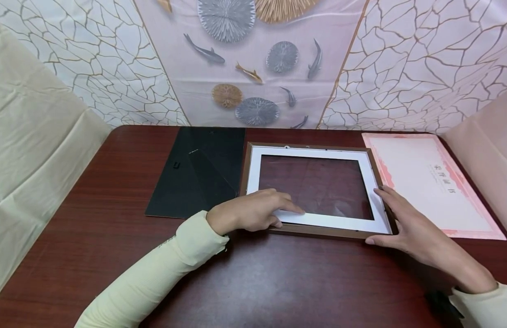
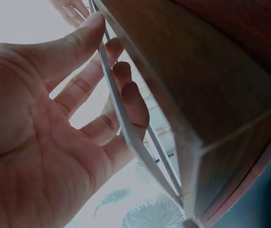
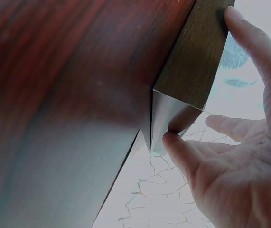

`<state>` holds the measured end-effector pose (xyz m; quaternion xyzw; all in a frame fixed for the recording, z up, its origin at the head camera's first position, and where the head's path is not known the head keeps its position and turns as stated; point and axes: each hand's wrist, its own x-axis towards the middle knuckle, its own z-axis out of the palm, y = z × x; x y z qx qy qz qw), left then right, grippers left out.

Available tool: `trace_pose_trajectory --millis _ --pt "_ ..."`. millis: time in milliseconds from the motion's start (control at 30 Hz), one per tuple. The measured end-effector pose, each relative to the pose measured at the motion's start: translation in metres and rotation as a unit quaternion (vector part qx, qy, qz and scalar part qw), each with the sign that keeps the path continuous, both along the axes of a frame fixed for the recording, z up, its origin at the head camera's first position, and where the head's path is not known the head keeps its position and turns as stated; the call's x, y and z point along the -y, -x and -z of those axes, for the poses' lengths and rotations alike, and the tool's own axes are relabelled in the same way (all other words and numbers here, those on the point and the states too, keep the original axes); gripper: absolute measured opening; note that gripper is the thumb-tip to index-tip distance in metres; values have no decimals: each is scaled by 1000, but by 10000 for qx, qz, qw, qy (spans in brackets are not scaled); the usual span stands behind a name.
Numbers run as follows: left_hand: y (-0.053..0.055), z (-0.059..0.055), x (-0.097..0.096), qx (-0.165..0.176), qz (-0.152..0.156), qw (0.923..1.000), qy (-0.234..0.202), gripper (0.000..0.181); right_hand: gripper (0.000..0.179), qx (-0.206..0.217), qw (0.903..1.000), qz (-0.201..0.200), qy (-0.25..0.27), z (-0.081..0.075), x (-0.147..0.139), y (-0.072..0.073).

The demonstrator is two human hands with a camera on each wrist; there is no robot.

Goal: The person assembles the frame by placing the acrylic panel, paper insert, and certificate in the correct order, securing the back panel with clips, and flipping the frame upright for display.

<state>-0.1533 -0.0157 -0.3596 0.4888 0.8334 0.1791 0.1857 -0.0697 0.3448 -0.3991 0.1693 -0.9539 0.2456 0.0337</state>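
Observation:
A brown picture frame (image 1: 319, 231) lies on the table, with a white mat (image 1: 339, 221) inside it around a dark window. My left hand (image 1: 257, 210) is at the near left part of the frame. In the left wrist view, the thumb and fingers of that hand pinch the mat's near strip (image 2: 117, 102), its edge raised a little beside the frame's side (image 2: 197, 66). My right hand (image 1: 413, 228) spans the near right corner. Its thumb touches the front side and its fingers lie along the right side, fairly straight; in the right wrist view, fingertips (image 3: 173, 137) touch the frame (image 3: 187, 61).
To the left lies a black backing board (image 1: 171, 191) with a folded stand. A pink-bordered certificate sheet (image 1: 426, 187) lies to the right, near the right arm. The dark red table (image 1: 253, 282) ends at a patterned cloth (image 1: 253, 82) behind.

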Motion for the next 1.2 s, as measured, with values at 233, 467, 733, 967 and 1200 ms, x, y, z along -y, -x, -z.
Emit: trace_pose_trajectory --millis 233,467,733,967,1200 --pt "-4 4 -2 86 -237 9997 -36 50 114 -21 10000 -20 10 0 -2 -1" --pt "-8 6 -2 -71 -291 9995 19 47 115 69 10000 7 20 2 -3 -1" --pt "-14 8 12 -350 -406 9984 -159 41 113 172 9998 21 43 1 -3 0" --pt "-31 12 42 -870 -563 9938 -396 36 113 301 9995 79 45 1 -3 -1" --pt "-42 10 69 -1065 -1340 9847 -330 45 113 325 9994 85 36 2 -3 -1"
